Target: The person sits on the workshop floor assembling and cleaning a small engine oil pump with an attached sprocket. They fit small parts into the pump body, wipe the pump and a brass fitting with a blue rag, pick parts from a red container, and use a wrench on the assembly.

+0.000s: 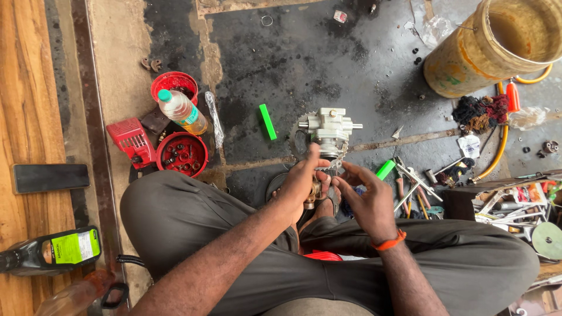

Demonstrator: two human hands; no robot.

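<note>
Dark, oily concrete floor (pixel 304 58) spreads out under me, and I sit on it with my legs crossed. My landmark is the pale grey metal gear housing with a toothed sprocket (pixel 329 132), which stands on the floor just past my hands.

My left hand (pixel 301 181) is curled around a small brass-coloured metal part (pixel 312 195), just below the housing. My fingers are closed on it, I think to keep it steady close to my eyes. My right hand (pixel 369 202) is beside it, to the right. Its fingers are spread and a bit bent, with the fingertips near the part. I cannot tell if they touch it or hold anything.

Left of the housing lies a bright green plastic bar (pixel 267 122). Further left are two round red tubs of small bolts (pixel 182 154), with a clear plastic bottle of yellow liquid (pixel 182 111) between them. They are near my knee, maybe so I can reach them easily. Right of the housing lies a messy pile of hand tools (pixel 413 181). Far up and right of it stands a big yellow drum (pixel 486 52).
</note>
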